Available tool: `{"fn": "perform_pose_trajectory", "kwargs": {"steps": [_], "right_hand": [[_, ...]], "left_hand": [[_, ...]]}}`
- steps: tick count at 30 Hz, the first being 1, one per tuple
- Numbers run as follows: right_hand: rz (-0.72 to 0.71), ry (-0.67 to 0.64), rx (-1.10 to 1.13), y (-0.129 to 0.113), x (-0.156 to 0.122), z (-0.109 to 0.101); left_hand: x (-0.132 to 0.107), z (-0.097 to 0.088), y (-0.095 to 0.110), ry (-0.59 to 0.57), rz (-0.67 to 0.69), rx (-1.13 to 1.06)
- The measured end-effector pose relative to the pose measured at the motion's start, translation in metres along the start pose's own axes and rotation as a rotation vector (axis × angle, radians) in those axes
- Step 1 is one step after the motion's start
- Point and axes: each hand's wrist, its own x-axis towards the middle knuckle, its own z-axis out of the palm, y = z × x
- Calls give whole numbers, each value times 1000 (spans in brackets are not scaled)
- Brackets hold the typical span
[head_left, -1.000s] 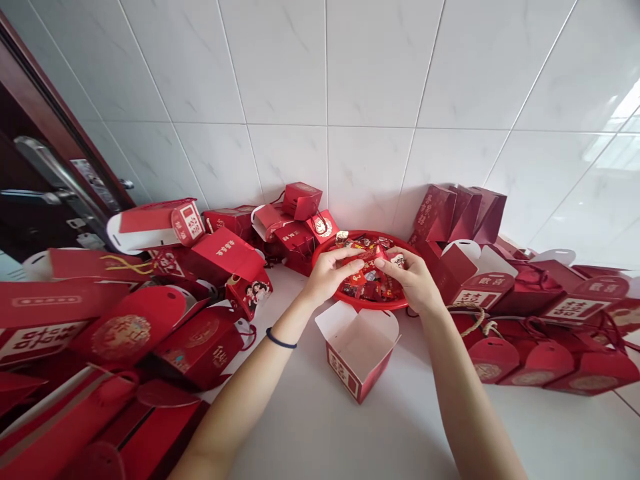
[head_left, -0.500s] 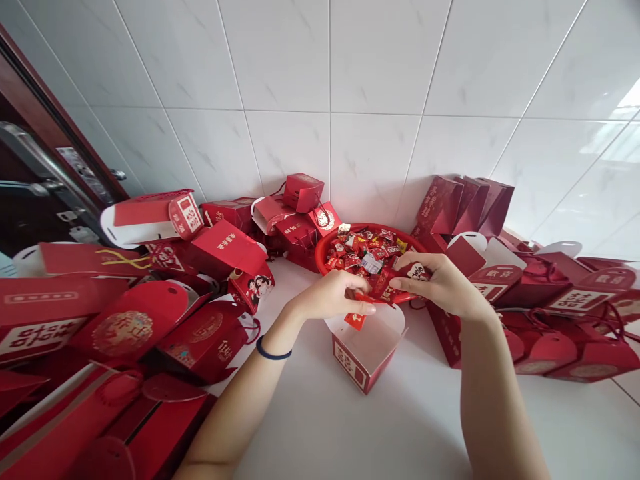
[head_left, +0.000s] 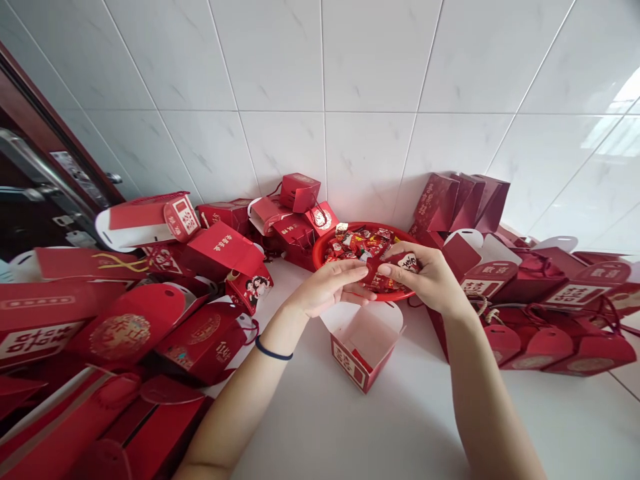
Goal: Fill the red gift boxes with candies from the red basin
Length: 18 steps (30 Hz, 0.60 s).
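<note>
My right hand [head_left: 425, 273] is closed on a dark red packet [head_left: 407, 262] with white and gold lettering, held over the near rim of a round red tray [head_left: 320, 250]. My left hand [head_left: 333, 287] is at the packet's left side with fingers stretched and apart; whether the tips touch it is hard to see. Wrapped candies [head_left: 357, 241] fill the tray. Below both hands stands a red gift box [head_left: 367, 340] with its white inner flaps up and a small red item [head_left: 363, 359] inside.
Many red gift boxes [head_left: 207, 333] are piled on the left. More boxes [head_left: 535, 347] stand on the right, some stacked against the white tiled wall [head_left: 370, 153]. A dark door with a metal handle [head_left: 45, 173] is at the far left. Everything stands on a white tabletop [head_left: 310, 400].
A small red item that was dropping below my left hand now lies in the gift box. My left hand has lifted slightly and its fingers have straightened. My right hand still holds the packet.
</note>
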Motion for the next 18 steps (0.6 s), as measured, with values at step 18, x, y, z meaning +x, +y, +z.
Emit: {"fn": "perform_pose_trajectory", "kwargs": {"steps": [18], "right_hand": [[283,101,460,20,3,19]], "left_hand": [[2,4,0,299,151,112]]}}
